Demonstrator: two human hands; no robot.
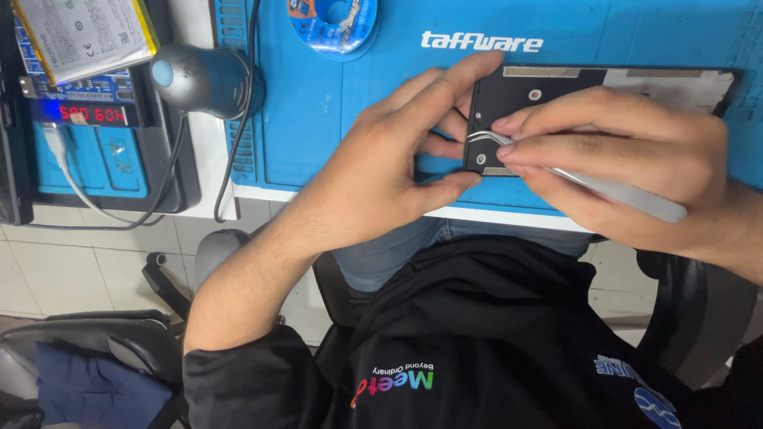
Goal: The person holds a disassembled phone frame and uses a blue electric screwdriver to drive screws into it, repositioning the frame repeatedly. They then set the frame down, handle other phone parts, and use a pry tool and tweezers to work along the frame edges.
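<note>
A dark phone frame [548, 87] lies flat on a blue work mat [381, 119], its inner side up. My left hand [381, 167] grips the frame's left end, fingers over its top corner and thumb at its near corner. My right hand [628, 171] pinches silver tweezers [604, 189], whose curved tips rest on the frame's left part near a small round hole.
A blue spool [334, 24] sits at the mat's far edge. Left of the mat stand a grey rounded device [203, 79] with a black cable, a unit with a red digit display [87, 114] and a flat battery [83, 32]. A chair and tiled floor lie below.
</note>
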